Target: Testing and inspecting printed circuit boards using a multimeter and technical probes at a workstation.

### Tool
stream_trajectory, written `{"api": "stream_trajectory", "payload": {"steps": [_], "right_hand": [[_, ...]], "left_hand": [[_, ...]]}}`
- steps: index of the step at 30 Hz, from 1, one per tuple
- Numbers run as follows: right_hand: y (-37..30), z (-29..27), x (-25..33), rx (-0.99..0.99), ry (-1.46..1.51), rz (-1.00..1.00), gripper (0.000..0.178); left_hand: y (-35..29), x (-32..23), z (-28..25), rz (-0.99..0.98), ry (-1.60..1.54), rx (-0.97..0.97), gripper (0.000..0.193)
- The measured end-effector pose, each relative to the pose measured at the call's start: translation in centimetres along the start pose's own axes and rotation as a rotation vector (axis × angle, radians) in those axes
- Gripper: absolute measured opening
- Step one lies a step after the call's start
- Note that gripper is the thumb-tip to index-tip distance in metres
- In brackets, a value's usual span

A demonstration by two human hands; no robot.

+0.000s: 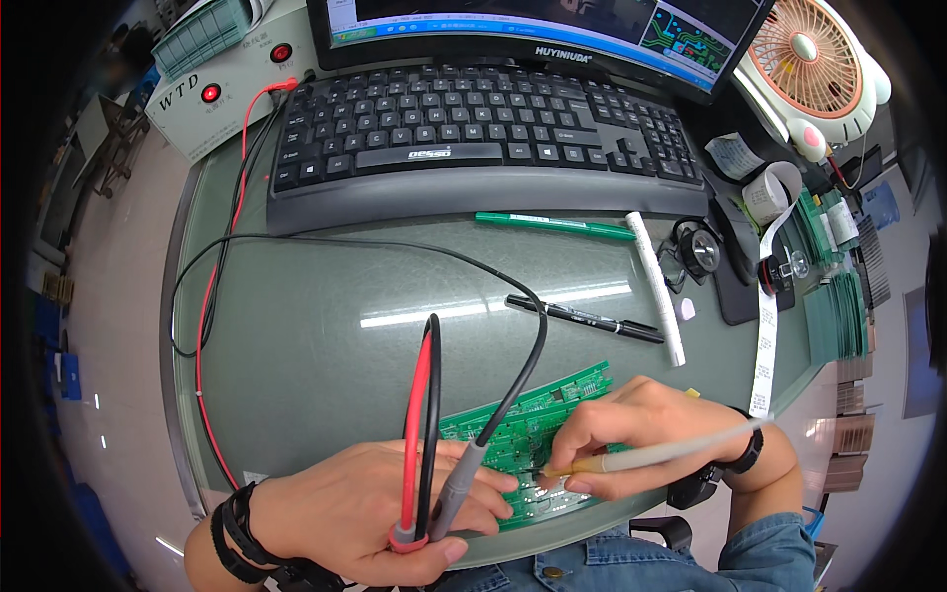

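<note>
A green circuit board (510,446) lies at the desk's near edge, with a second strip of green board along its far side. My left hand (370,503) rests on its left part, fingers partly stretched over it. Between thumb and forefinger it holds a pair of test probes (459,490), grey-handled, with a red and a black lead; their tips are hidden. My right hand (631,429) is closed around a slim tool (681,446) with a pale, translucent handle and a yellowish front part. The tool's front end is down at the board's surface; its exact kind cannot be made out.
A black keyboard (483,133) and a monitor (543,30) stand at the back. Beyond my hands lie a green pen (554,226), a black marker (587,320) and a white stick (655,288). A switch box (237,84), mouse (735,242), paper strip (764,350) and fan (809,59) flank them.
</note>
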State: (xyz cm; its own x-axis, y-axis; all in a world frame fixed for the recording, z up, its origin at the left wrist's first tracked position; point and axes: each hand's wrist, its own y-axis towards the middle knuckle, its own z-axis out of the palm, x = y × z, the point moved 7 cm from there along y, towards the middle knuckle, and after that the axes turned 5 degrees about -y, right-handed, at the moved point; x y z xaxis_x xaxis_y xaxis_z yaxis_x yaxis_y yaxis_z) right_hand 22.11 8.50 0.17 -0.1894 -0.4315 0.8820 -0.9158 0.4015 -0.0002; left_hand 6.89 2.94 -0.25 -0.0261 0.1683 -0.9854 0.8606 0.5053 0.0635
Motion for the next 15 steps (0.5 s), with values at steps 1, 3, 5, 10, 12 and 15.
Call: {"api": "stream_trajectory", "payload": {"steps": [1, 3, 5, 10, 12, 15], "right_hand": [[-0.2, 0.4, -0.4, 0.086, 0.111, 0.056, 0.019], [-0.3, 0.4, -0.8, 0.092, 0.151, 0.107, 0.020], [0.3, -0.2, -0.1, -0.036, 0.122, 0.000, 0.016], [0.5, 0.0, 0.9, -0.040, 0.033, -0.134, 0.011], [0.4, -0.1, 0.2, -0.122, 0.041, 0.034, 0.012], [0.2, 0.2, -0.4, -0.160, 0.068, 0.070, 0.013]], "left_hand": [[0.0, 0.0, 0.0, 0.000, 0.001, 0.005, 0.032], [-0.2, 0.3, 0.1, -0.005, -0.001, 0.013, 0.032], [-0.2, 0.4, 0.1, -0.011, -0.004, 0.021, 0.032], [-0.2, 0.4, 0.1, -0.011, -0.013, 0.016, 0.032], [-0.1, 0.3, 0.1, -0.009, -0.006, 0.019, 0.032], [0.0, 0.0, 0.0, -0.006, 0.001, 0.009, 0.031]]}}
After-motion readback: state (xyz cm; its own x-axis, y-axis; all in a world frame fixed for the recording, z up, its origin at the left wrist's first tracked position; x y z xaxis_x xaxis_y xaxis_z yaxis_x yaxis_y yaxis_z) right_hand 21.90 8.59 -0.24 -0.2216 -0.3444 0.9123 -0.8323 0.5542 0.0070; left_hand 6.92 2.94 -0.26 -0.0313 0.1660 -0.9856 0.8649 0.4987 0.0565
